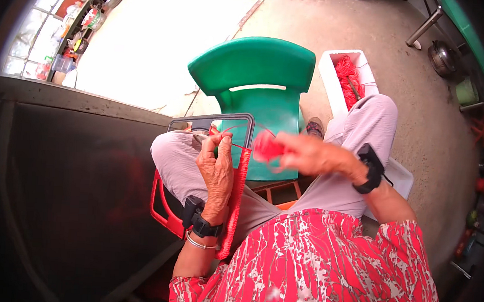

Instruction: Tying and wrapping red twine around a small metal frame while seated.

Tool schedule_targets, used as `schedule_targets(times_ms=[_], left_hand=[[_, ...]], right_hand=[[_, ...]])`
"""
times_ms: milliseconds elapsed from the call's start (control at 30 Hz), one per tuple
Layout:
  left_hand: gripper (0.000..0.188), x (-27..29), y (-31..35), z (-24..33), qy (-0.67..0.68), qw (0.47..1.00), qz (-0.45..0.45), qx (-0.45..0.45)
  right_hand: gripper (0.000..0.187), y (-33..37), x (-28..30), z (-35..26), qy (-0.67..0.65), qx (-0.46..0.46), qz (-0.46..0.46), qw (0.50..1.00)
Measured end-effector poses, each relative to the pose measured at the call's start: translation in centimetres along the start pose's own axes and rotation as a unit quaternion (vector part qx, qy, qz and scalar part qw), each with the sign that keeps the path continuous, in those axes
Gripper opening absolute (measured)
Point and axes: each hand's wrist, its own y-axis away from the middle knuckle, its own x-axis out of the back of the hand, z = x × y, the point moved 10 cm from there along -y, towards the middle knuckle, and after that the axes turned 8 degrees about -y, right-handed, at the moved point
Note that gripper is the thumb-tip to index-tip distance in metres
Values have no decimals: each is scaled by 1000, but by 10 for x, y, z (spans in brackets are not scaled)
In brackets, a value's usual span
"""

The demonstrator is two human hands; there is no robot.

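Note:
My left hand [217, 169] is closed at the top of a rounded frame [250, 124], its thumb and finger pinching red cord against it. The frame's upper part is bare grey. Tight turns of red cord [238, 200] cover its long right side, running down beside my left forearm. My right hand [311, 155], smeared by motion, holds a red bundle of cord [268, 146] to the right of the frame. A thin strand arcs between the two hands. The frame rests across my left thigh, and a red side bar [163, 215] shows below the knee.
A green plastic chair [253, 66] stands right in front of me. Beyond my right knee is a white box [331, 73] with red cord [346, 74] inside. A dark panel [78, 196] rises close on my left. A metal pot [443, 57] sits at far right.

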Motion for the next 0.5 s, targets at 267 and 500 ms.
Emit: schedule_targets(times_ms=[267,500], left_hand=[[10,-3,4,0,-43,999,-16,6],[6,-24,0,35,-220,953,-56,-201]], right_hand=[[20,-74,-42,42,129,96,93,983],[23,-84,-21,34,-253,120,124,952]])
